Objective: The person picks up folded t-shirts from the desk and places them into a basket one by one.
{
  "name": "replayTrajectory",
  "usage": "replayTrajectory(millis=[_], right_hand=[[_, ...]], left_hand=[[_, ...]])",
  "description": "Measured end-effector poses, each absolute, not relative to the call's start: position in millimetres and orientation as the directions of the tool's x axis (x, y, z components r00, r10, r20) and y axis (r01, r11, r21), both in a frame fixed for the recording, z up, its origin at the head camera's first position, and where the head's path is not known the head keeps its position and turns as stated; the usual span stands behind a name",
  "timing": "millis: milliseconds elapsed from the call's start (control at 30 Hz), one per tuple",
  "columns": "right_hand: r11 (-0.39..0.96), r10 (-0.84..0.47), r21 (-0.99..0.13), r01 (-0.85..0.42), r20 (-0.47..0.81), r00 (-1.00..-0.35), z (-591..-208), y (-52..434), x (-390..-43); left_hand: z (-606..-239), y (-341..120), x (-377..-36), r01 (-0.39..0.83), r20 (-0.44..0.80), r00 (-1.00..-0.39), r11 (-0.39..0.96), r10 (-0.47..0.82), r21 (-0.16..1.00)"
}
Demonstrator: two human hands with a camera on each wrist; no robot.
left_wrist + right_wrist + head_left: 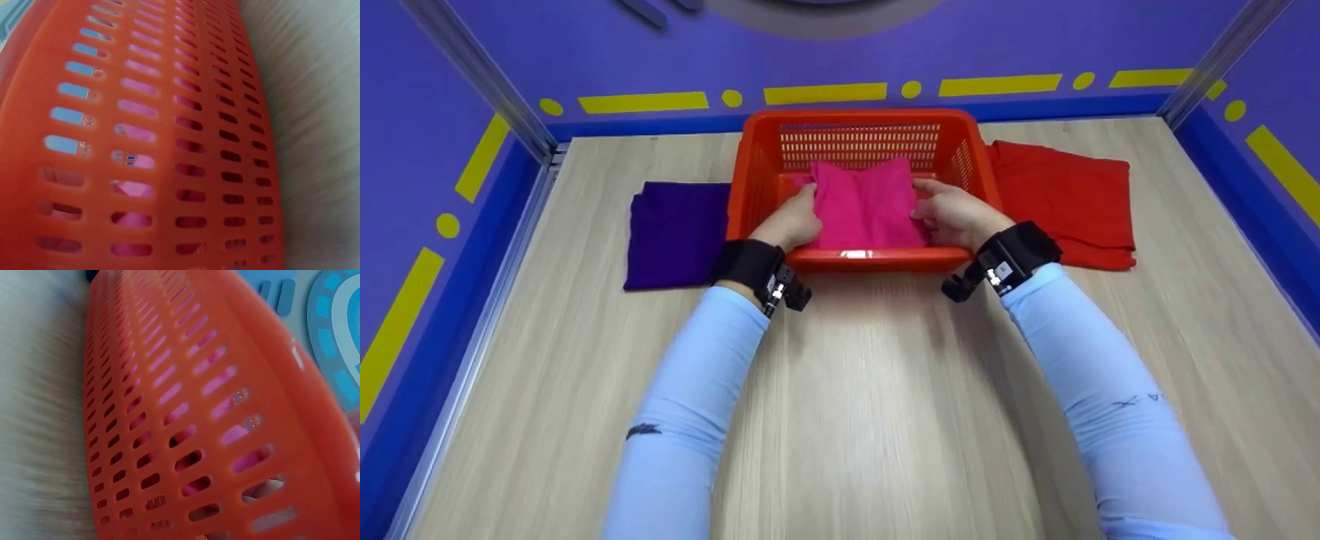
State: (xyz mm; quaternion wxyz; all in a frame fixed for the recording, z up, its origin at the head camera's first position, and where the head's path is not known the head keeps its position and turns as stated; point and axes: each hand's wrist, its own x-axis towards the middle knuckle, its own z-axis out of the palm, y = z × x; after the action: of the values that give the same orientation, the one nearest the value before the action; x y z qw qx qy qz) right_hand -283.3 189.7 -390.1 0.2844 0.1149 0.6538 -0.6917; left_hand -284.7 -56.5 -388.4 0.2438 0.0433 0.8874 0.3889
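Before one slotted plastic basket [900, 262], two smooth pale-blue sleeves [682, 420] cross the wood-grained table [847, 390]. Inside the basket sits one soft, folded pink cloth [866, 210]; the left hand [793, 220] has its grip on the left edge, while the right hand [952, 214] touches the right edge, whether pinching I cannot tell. Beside the basket lie two flat, folded cloths: one purple cloth [679, 236] left, one red cloth [1065, 202] right. Behind it stands a violet wall [810, 60].
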Motion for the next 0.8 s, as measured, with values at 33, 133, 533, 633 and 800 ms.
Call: replayTrajectory(millis=[33, 133, 533, 633, 800], right_hand=[[0.029, -0.247, -0.841, 0.54, -0.529, -0.812, -390.4, 189.8, -283.6], [0.058, -0.255, -0.847, 0.529, -0.525, -0.812, -391.5, 190.6, -283.9], [0.185, -0.197, -0.82, 0.542, -0.571, -0.797, -389.2, 191.9, -282.9], [0.266, -0.192, -0.81, 0.522, -0.575, -0.795, -388.5, 192.2, -283.9], [0.347, -0.185, -0.811, 0.471, -0.551, -0.814, -390.2, 193.7, -283.5]], left_hand=[[-388.4, -56.5, -285.0, -0.115, -0.413, -0.872, 0.71, 0.263, 0.695], [-388.7, -56.5, -285.4, -0.108, -0.44, -0.858, 0.744, 0.264, 0.659], [-384.4, -54.6, -287.1, -0.084, -0.492, -0.829, 0.81, 0.266, 0.58], [-383.4, -54.9, -286.5, -0.093, -0.515, -0.823, 0.839, 0.238, 0.536], [-386.2, -52.9, -285.3, -0.081, -0.516, -0.831, 0.873, 0.207, 0.481]])
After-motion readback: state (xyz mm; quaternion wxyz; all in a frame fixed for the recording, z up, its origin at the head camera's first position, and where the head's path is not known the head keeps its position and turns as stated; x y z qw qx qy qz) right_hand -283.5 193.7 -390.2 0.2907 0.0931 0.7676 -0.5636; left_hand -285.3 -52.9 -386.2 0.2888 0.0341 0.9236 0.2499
